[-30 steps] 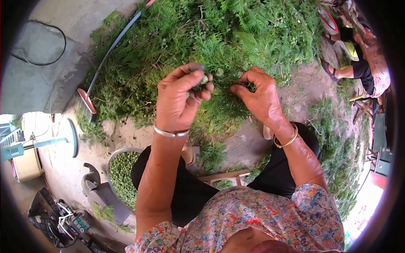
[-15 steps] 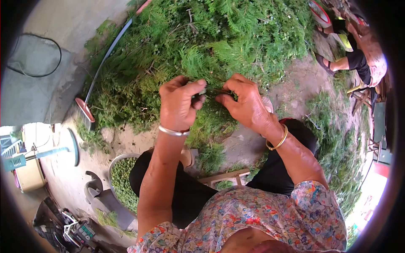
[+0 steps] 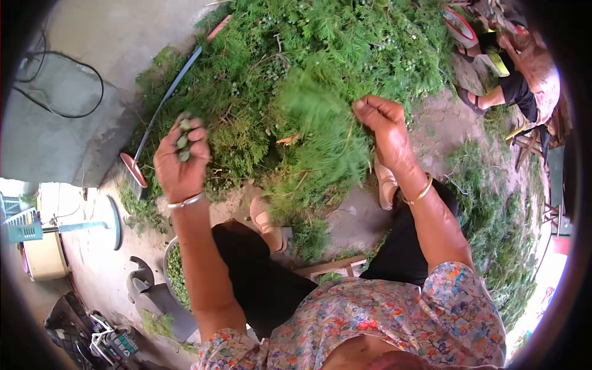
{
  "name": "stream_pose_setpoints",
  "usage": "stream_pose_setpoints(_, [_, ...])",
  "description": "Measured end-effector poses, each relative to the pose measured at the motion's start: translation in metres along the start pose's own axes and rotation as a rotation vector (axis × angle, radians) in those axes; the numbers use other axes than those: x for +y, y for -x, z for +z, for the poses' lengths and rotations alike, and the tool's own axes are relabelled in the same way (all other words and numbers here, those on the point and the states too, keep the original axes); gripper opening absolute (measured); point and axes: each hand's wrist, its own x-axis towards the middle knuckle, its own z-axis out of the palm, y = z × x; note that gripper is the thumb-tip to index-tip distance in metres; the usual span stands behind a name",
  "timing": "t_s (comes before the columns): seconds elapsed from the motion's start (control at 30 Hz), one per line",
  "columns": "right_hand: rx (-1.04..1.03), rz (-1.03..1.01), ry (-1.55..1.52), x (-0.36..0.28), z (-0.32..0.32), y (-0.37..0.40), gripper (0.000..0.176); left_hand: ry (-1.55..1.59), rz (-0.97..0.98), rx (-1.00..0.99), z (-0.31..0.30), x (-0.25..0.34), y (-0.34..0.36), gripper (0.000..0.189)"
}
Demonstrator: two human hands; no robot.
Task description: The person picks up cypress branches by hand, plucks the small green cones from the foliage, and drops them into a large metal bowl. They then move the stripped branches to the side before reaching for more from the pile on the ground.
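My left hand (image 3: 180,161), with a silver bangle on its wrist, is closed around several small green seed pods (image 3: 183,139) and held out to the left over the ground. Gripping the stem end of a feathery green branch (image 3: 320,120), my right hand (image 3: 383,125) wears a gold bangle and holds the sprig up over the big heap of cut green branches (image 3: 296,55). The sprig hangs down and left from the fingers. A metal bowl of green pods (image 3: 174,275) sits low left beside my knee, partly hidden by my left arm.
A long-handled broom (image 3: 161,105) lies along the left side of the heap. Another person (image 3: 524,74) sits at the upper right near a red-rimmed bowl (image 3: 461,26). A wooden stool (image 3: 330,266) is under me. A fan base (image 3: 111,221) and clutter stand at the far left.
My hands have parted. The left swung out to the left with the picked pods, and the right lifted the branch up and to the right.
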Motion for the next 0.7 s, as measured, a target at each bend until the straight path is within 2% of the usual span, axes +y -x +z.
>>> stream_pose_setpoints(0.03, [0.111,0.038,-0.242,-0.001,-0.002,0.001,0.009,-0.035,0.055,0.057,0.001,0.009,0.011,0.019])
stream_pose_setpoints(0.1, [0.200,-0.344,-0.068,-0.015,0.000,0.013,0.019,-0.103,0.122,0.148,-0.016,0.041,0.051,0.017])
stream_pose_setpoints(0.17, [-0.146,0.021,-0.724,-0.016,-0.030,0.013,0.018,-0.105,0.159,0.207,-0.040,0.058,0.092,0.020])
stream_pose_setpoints(0.2, [-0.218,-0.115,-0.826,0.007,-0.043,0.006,0.022,-0.123,0.154,0.282,-0.053,0.066,0.114,0.021])
stream_pose_setpoints(0.23, [-0.220,-0.131,-0.820,0.003,-0.049,0.009,0.022,-0.140,0.148,0.355,-0.065,0.071,0.136,0.023])
stream_pose_setpoints(0.3, [-0.374,-0.175,-0.970,-0.009,-0.056,0.015,0.026,-0.169,0.191,0.536,-0.085,0.070,0.176,0.024])
stream_pose_setpoints(0.33, [-0.412,-0.231,-0.929,-0.013,-0.061,0.019,0.029,-0.161,0.192,0.531,-0.100,0.070,0.184,0.024])
stream_pose_setpoints(0.4, [-0.340,-0.330,-0.571,-0.024,-0.078,0.024,0.032,-0.130,0.212,0.574,-0.142,0.069,0.237,0.023])
stream_pose_setpoints(0.43, [-0.330,-0.351,-0.443,-0.035,-0.079,0.031,0.033,-0.160,0.377,0.708,-0.147,0.058,0.253,0.022])
stream_pose_setpoints(0.47, [-0.319,-0.373,-0.316,-0.048,-0.080,0.038,0.035,-0.238,0.399,0.698,-0.176,0.063,0.279,0.017])
stream_pose_setpoints(0.5, [-0.405,-0.210,-0.603,-0.070,-0.069,0.052,0.028,-0.315,0.421,0.690,-0.205,0.066,0.304,0.015])
stream_pose_setpoints(0.53, [-0.492,-0.160,-0.690,-0.073,-0.079,0.044,0.024,-0.283,0.468,0.673,-0.218,0.069,0.320,0.016])
stream_pose_setpoints(0.57, [-0.576,-0.101,-0.775,-0.075,-0.090,0.035,0.021,-0.024,0.507,0.790,-0.184,0.060,0.326,0.015])
stream_pose_setpoints(0.6, [-0.655,-0.035,-0.852,-0.077,-0.099,0.025,0.019,-0.029,0.529,0.820,-0.187,0.061,0.340,0.016])
stream_pose_setpoints(0.67, [-0.530,-0.088,-0.770,-0.081,-0.094,0.036,0.015,-0.029,0.554,0.850,-0.194,0.063,0.369,0.017])
stream_pose_setpoints(0.7, [-0.593,-0.104,-0.805,-0.074,-0.110,0.024,0.013,-0.129,0.526,0.881,-0.198,0.063,0.380,0.018])
